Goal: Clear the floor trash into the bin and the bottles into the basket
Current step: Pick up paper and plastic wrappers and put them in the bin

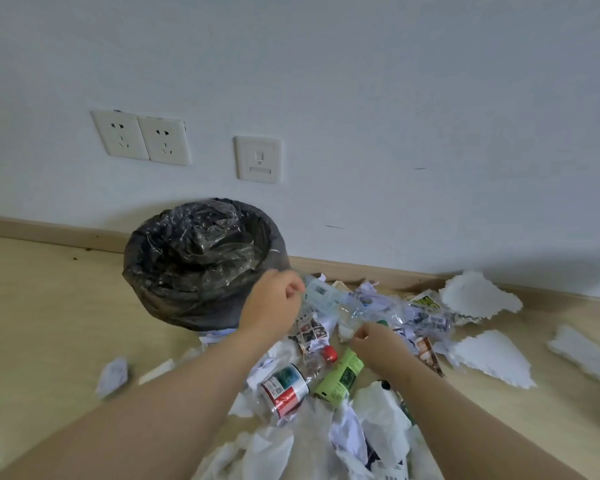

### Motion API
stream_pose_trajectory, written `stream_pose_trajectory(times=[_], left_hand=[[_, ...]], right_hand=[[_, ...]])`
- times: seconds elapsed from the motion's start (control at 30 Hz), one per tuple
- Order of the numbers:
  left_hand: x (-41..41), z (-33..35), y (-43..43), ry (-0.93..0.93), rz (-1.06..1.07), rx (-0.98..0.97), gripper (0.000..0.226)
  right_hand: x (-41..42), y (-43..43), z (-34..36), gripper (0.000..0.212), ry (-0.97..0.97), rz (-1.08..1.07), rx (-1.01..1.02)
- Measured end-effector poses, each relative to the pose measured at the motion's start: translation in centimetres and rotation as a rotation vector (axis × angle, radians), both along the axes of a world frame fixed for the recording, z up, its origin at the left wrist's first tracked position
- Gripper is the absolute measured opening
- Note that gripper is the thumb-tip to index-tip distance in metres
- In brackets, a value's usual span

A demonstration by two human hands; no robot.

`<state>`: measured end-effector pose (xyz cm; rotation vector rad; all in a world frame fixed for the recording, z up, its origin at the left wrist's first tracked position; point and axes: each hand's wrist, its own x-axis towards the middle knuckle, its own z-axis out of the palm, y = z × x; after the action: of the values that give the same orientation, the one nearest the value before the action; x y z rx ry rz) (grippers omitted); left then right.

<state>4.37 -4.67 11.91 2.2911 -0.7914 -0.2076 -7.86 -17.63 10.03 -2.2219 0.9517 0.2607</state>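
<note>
Left hand (274, 301) and right hand (376, 342) grip clear bottle (329, 301) just beside bin (174, 299) rim.

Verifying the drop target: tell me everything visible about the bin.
The bin is round, upright, lined with a crinkled glossy black bag folded over its rim, clear film crumpled inside. It stands on the floor by the skirting. Paper scraps lie at its base; the left hand overlaps its rim, contact unclear.

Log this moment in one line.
phase: pickup | left hand: grips clear bottle beside bin | right hand: at bottle's near end, grip unclear | basket: not in view
</note>
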Motion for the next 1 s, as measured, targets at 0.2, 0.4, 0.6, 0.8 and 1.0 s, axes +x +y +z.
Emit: stream_pose_trajectory(times=[0.2,0.4,0.6,0.8,1.0], left_hand=[[-1.2,-5.9,3.5,-0.01,-0.432,0.544,0.032],[-3.3,-10.4,4.8,-0.122,-0.621,0.629,0.036],[-4.3,-12.7,7.5,-0.381,-1.164,0.902,0.083],[-2.5,-13.8,8.5,-0.738,-1.096,0.782,0.026],[-1.8,-13.3,7.4,-0.532,-0.901,0.924,0.025]], right_hand=[[-3.0,1.3,-2.8,0.033,0.2,0.434,-0.184],[-4.8,2.7,-7.2,0.038,0.242,0.553,-0.357],[-7.1,4.6,-9.5,0.064,0.272,1.026,-0.609],[-7.9,6.2,-11.2,0.074,0.384,1.423,-0.649],[-9.1,4.7,-13.8,0.084,0.219,1.156,-0.656]])
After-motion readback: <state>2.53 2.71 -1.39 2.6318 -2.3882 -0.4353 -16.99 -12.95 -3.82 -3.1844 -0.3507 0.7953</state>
